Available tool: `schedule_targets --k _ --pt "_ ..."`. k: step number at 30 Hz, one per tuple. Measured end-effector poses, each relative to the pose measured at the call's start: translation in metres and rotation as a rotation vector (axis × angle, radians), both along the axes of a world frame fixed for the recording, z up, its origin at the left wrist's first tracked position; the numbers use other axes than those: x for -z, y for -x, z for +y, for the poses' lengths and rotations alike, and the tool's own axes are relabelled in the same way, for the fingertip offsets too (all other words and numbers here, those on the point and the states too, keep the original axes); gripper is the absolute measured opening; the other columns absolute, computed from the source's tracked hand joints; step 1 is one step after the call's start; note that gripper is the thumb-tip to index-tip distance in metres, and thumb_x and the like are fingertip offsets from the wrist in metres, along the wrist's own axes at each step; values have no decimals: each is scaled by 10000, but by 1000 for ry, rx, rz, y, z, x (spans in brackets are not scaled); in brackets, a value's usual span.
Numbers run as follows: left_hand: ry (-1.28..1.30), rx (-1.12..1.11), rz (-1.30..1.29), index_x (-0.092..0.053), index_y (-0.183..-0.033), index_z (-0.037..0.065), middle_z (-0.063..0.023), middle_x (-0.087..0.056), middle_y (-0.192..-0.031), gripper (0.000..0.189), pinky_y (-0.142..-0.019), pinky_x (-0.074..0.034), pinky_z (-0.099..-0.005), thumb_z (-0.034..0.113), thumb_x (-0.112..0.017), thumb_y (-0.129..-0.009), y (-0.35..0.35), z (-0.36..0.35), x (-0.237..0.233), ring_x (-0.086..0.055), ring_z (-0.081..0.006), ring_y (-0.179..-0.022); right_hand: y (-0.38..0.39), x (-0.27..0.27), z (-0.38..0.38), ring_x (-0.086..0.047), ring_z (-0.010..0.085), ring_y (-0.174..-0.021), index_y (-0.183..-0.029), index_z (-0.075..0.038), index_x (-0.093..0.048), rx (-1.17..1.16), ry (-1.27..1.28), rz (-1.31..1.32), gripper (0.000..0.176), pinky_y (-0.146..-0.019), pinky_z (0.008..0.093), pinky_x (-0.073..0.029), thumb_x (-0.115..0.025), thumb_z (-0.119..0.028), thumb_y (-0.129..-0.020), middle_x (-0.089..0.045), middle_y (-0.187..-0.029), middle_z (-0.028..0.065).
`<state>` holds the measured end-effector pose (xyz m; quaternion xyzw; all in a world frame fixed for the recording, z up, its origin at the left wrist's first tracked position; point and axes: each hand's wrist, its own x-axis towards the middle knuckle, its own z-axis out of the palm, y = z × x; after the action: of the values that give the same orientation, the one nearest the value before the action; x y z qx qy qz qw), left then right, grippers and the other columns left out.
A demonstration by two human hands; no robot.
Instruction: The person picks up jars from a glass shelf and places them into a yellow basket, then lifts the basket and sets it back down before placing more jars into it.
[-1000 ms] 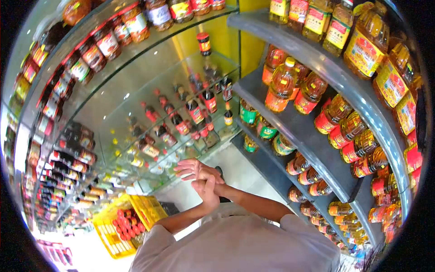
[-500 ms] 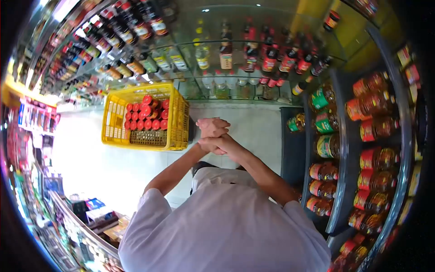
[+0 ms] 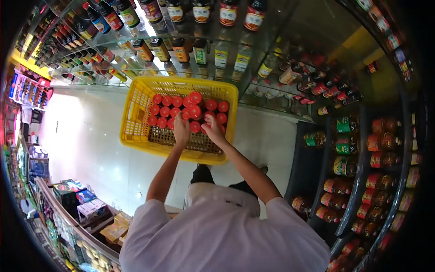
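In the head view a yellow plastic crate (image 3: 129, 131) stands on the floor in front of me. Several red-lidded jars (image 3: 166, 100) stand in rows inside it, and one or two sit higher on top of the others. My left hand (image 3: 182, 130) reaches over the crate's near side, fingers stretched toward the lids at the middle of the rows. To its right my right hand (image 3: 214, 129) is held with bent, parted fingers close over the jars at the right. Both hands overlap some lids and hide them.
Glass shelves (image 3: 181, 72) with sauce bottles run along the far side, close behind the crate. On the right, a dark rack (image 3: 312, 161) holds big oil bottles (image 3: 346, 145). Boxes (image 3: 93, 208) lie on a low shelf at the left. Pale floor tiles (image 3: 90, 136) lie around the crate.
My hands were clasped together right of the crate; now they are apart and over the jars. The view has shifted, and the crate appears nearer and more central.
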<state>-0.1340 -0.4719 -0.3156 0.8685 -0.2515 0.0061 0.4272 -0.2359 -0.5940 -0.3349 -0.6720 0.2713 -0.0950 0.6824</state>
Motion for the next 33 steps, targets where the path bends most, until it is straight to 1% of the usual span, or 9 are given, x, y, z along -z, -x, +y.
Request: schedule_targets --k 1,3,4,7,12,15,21,27,33 --pt "6 5 1 -460 -1247 25 -213 -576 -1124 411 -896 -428 -466 130 -540 -858 -15 0 11 -526 -409 -1070 -20 24 2 -543 331 -1155 -1315 17 -398 86 284 24 594 -928 400 -458 -648 -229 -835 -549 -1219 212" --pt "-216 97 278 -400 -1338 48 -230 -552 -1222 529 -942 -413 -462 66 -529 -825 -29 6 36 -494 -405 -1157 -43 15 0 -495 298 -1228 -1371 23 -328 67 330 136 735 -992 404 -430 -716 -131 -767 -485 -1305 218" --pt "-101 204 189 -384 -1365 61 -245 -540 -1246 579 -909 -435 -479 57 -539 -807 -42 8 73 -511 -408 -1148 -53 13 0 -497 321 -1221 -1361 31 -332 19 372 205 750 -989 409 -432 -732 -151 -752 -493 -1291 227" --pt "-139 366 299 -367 -1377 57 -244 -578 -1186 616 -861 -463 -493 60 -561 -792 -47 -4 71 -556 -417 -1081 -70 24 -1 -516 388 -1173 -1315 24 -364 -24 358 265 779 -937 441 -452 -784 -223 -708 -530 -1226 255" --pt "-158 356 260 -505 -1236 35 -235 -634 -960 524 -728 -480 -490 140 -674 -750 -46 9 31 -610 -414 -898 -54 -3 8 -608 387 -982 -1221 -6 -467 -1 564 171 723 -801 459 -497 -817 -330 -678 -623 -1065 212" --pt "-135 419 74 -536 -1200 32 -219 -636 -987 520 -736 -485 -474 179 -714 -734 -40 24 -4 -613 -398 -900 -40 -40 8 -631 344 -967 -1212 -4 -511 -14 553 74 732 -786 436 -507 -817 -391 -672 -634 -1079 198" --pt "-4 305 225 -541 -1203 29 -167 -653 -1023 626 -800 -509 -392 361 -779 -729 16 17 -103 -639 -316 -942 -4 -152 -13 -670 217 -870 -1136 -13 -612 -16 351 -60 657 -761 338 -519 -825 -414 -662 -685 -977 131" --pt "135 297 250 -513 -1262 -17 -161 -685 -1012 725 -845 -515 -342 254 -840 -675 96 -28 -153 -669 -241 -963 60 -216 -67 -665 119 -829 -1122 17 -620 -12 232 -181 525 -764 269 -533 -809 -284 -735 -703 -936 73" --pt "261 422 355 -509 -1239 -63 -141 -674 -1050 620 -878 -495 -307 136 -807 -732 197 -118 -189 -635 -165 -975 197 -254 -139 -615 139 -1040 -1322 19 -477 -1 131 -261 735 -834 322 -524 -807 -291 -743 -647 -1134 125"
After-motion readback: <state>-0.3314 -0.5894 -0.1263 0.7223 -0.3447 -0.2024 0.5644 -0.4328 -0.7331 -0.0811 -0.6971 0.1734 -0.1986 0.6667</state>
